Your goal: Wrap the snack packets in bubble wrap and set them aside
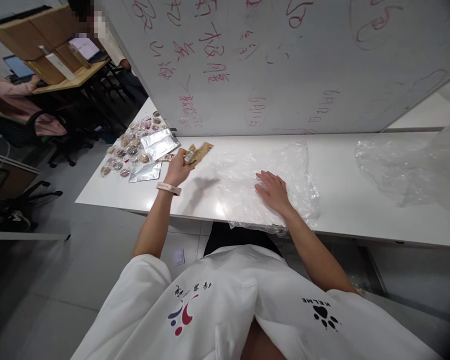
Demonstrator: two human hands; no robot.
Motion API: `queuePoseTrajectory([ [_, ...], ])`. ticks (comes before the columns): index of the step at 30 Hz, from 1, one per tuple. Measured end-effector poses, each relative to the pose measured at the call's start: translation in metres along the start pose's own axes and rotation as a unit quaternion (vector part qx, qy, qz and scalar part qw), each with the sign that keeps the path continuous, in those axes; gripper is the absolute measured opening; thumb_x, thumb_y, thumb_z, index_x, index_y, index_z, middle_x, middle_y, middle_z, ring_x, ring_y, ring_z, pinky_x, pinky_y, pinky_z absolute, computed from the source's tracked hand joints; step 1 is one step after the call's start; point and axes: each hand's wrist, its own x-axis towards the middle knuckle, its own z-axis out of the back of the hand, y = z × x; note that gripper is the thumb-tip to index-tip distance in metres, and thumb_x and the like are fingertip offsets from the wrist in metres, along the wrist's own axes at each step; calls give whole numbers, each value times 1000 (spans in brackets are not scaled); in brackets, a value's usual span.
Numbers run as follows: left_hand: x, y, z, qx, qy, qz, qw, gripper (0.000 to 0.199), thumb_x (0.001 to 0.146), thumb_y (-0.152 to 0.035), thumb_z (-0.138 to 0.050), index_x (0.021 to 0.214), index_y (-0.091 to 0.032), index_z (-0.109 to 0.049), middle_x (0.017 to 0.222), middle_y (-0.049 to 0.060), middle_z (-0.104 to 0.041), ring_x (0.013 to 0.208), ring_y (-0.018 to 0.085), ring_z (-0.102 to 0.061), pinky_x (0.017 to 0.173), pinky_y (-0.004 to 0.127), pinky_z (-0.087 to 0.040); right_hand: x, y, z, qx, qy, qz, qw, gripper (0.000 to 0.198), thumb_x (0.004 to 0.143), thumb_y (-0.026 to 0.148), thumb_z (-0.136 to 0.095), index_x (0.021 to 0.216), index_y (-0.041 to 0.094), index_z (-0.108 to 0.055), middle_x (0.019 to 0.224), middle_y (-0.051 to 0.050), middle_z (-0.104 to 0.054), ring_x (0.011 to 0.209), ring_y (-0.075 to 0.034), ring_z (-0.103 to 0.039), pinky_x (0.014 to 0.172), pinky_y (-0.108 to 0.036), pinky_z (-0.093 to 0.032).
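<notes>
Gold-coloured packets (199, 155) are gripped in my left hand (178, 169), held above the white table left of the middle; their exact number is unclear. My right hand (273, 191) lies with fingers stretched out on a sheet of clear bubble wrap (243, 192), which spreads over the table in front of me and hangs slightly past its front edge. Close to my left hand are two silver foil pouches, one farther back (160, 144) and one nearer (145, 172). Small round wrapped items (129, 142) lie in a cluster beyond them at the table's left end.
A whiteboard (262, 75) with red writing stands along the table's back edge. More clear plastic wrap (393, 170) lies on the right. At the left, people sit and stand near a wooden desk (73, 80) and office chairs. A small card (179, 257) is on the floor.
</notes>
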Motion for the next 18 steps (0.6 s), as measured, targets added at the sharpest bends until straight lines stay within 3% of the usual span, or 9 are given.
queuePoseTrajectory([
  [3, -27, -68, -41, 73, 62, -75, 993, 31, 85, -7, -51, 113, -19, -47, 93, 6, -66, 76, 21, -62, 63, 31, -44, 1, -1, 8, 207, -76, -68, 973, 57, 97, 64, -37, 138, 30, -56, 145, -5, -54, 137, -26, -46, 115, -49, -35],
  [7, -58, -126, -104, 156, 173, -162, 959, 19, 88, -5, -50, 101, -18, -49, 98, 10, -63, 87, 23, -59, 63, 31, -44, 5, -7, 15, 424, -151, -119, 885, 54, 97, 64, -37, 123, 27, -66, 134, -5, -64, 131, -21, -55, 113, -42, -40],
  [9, -63, -135, -118, 186, 216, -218, 933, 19, 86, -12, -60, 100, -19, -49, 106, 11, -61, 97, 25, -57, 64, 31, -43, 7, -10, 17, 470, -155, -139, 858, 53, 95, 66, -41, 115, 25, -69, 128, -7, -67, 128, -21, -57, 112, -42, -41],
  [12, -57, -139, -115, 180, 254, -252, 916, 37, 81, -33, -75, 103, -19, -48, 105, 10, -60, 94, 25, -56, 63, 31, -43, 7, -13, 20, 494, -147, -141, 845, 51, 91, 67, -48, 109, 25, -71, 124, -7, -69, 126, -22, -59, 111, -42, -42],
  [15, -45, -144, -110, 141, 238, -279, 919, 47, 81, -50, -73, 107, -18, -50, 105, 10, -61, 91, 24, -56, 66, 32, -43, 6, -13, 20, 510, -136, -133, 839, 45, 89, 64, -55, 104, 25, -72, 120, -5, -71, 122, -22, -61, 111, -42, -42],
  [18, -40, -150, -126, 143, 220, -318, 911, 55, 82, -58, -68, 115, -16, -53, 116, 14, -61, 104, 29, -56, 80, 37, -45, 7, -15, 17, 528, -128, -141, 828, 43, 89, 62, -58, 103, 25, -72, 118, -6, -71, 118, -22, -63, 109, -43, -45],
])
